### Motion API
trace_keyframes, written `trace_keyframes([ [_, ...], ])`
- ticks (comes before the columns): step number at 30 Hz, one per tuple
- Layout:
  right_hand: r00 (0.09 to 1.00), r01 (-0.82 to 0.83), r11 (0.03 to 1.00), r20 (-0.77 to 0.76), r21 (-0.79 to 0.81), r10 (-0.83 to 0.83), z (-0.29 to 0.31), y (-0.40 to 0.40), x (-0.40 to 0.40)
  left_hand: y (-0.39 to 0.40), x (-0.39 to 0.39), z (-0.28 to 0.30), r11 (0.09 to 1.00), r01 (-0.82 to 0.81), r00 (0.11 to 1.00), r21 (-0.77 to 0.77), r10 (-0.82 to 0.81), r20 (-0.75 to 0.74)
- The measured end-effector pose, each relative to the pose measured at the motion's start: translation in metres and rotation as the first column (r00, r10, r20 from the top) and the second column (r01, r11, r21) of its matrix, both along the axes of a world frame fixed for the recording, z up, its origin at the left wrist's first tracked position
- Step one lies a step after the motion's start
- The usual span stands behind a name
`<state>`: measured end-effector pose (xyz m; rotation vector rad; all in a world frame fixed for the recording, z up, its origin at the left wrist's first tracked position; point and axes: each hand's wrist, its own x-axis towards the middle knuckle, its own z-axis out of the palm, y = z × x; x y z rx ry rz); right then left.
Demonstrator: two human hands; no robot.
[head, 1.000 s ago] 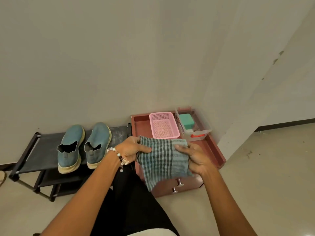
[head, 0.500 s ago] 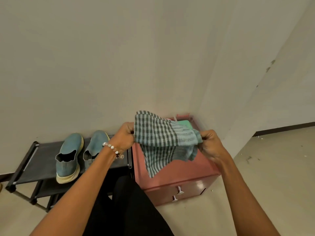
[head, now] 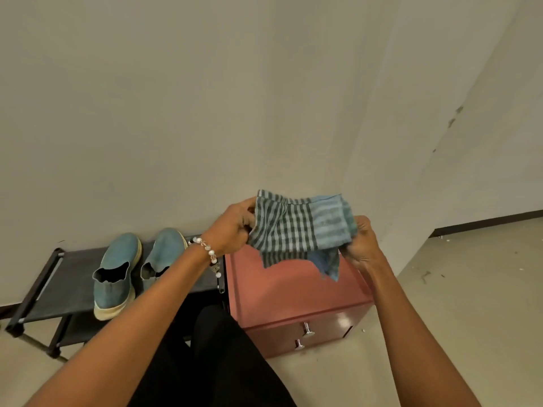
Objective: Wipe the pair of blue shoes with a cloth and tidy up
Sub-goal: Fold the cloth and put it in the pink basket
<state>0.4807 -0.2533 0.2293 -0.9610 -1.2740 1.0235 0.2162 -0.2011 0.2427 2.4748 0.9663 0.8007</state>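
A green and teal checked cloth (head: pixel 296 230) is held up in the air between both hands, partly folded, with two corners hanging down. My left hand (head: pixel 232 227), with a bead bracelet at the wrist, grips its left edge. My right hand (head: pixel 363 243) grips its right edge from below. Two blue slip-on shoes sit side by side on a low black rack (head: pixel 58 286) at the left: the left shoe (head: pixel 116 274) in full view, the right shoe (head: pixel 167 251) partly behind my left forearm.
A reddish-brown drawer cabinet (head: pixel 293 292) with two metal knobs stands under the cloth, right of the rack, in the wall corner. The cloth hides what is on its back part. My dark-clothed legs fill the bottom middle. Bare beige floor lies to the right.
Both hands lifted the cloth from just above the cabinet top up into the air and gathered it into a smaller fold. The pink basket and clear box are now hidden behind it.
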Motion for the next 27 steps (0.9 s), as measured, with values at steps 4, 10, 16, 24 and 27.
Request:
trace_keyframes([
  [4,0.697,0.0,0.998,0.715,0.062,-0.044,-0.011,0.01,-0.001,-0.004,0.008,0.002,0.975,-0.146,0.974,-0.166,0.112,-0.199],
  [10,0.588,0.207,0.959,0.758,0.195,-0.281,-0.003,-0.003,-0.032,-0.014,-0.002,0.001,0.964,-0.23,0.966,-0.136,0.243,0.091],
  [16,0.694,0.137,0.977,0.688,0.164,-0.212,-0.029,0.005,-0.033,-0.008,-0.005,-0.02,0.951,-0.269,0.963,-0.149,0.27,-0.017],
  [24,0.965,0.12,0.952,0.26,-0.282,-0.045,-0.02,0.017,-0.032,-0.001,-0.018,-0.015,0.866,-0.228,0.938,-0.445,0.318,0.137],
  [27,0.996,-0.038,0.93,-0.093,-0.367,0.004,-0.019,0.019,-0.024,-0.005,-0.019,-0.009,0.786,-0.114,0.881,-0.607,0.362,0.303],
])
